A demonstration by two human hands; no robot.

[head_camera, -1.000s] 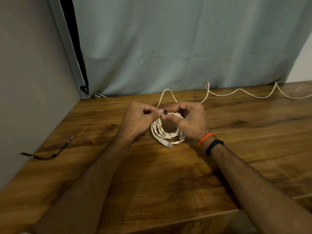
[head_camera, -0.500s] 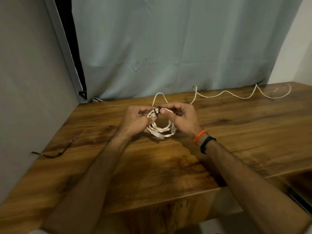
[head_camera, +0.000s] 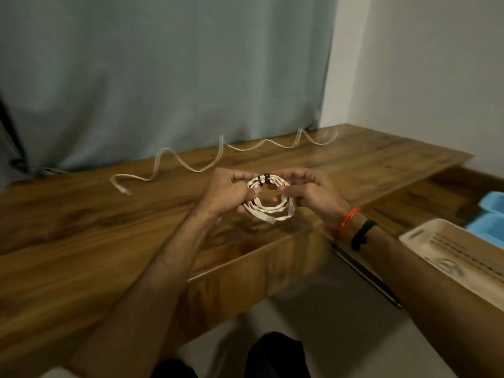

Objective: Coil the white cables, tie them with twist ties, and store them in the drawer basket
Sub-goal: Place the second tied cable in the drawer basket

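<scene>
Nearest the camera, dark-clothed knees [head_camera: 275, 356] show at the bottom edge above a pale floor [head_camera: 313, 301]. At the lower right a cream perforated basket [head_camera: 425, 238] sits in an open drawer [head_camera: 365, 271]; something pale lies inside it, too blurred to name. Beyond the basket, blue containers [head_camera: 491, 214] lie in the same recess.

Both forearms reach forward over the front edge of the wooden desk [head_camera: 81, 241]. The right wrist carries an orange thread band [head_camera: 349, 218] and a black wristband [head_camera: 361, 236]. The left hand [head_camera: 226, 193] and the right hand [head_camera: 308, 192] hold a coiled white cable [head_camera: 268, 199] between them, raised a little off the desk near its front edge. The left thumb and fingers pinch the coil's left side; the right fingers curl round its right side. A black twist tie [head_camera: 263, 179] wraps the top of the coil, between the two sets of fingertips. One connector end hangs at the coil's lower edge.

Farther back, a second white cable [head_camera: 218, 156] lies uncoiled in loose waves across the desk, its plug end toward the left. Behind it hangs a grey-green curtain [head_camera: 163, 77], with a pale wall [head_camera: 422, 77] to the right.
</scene>
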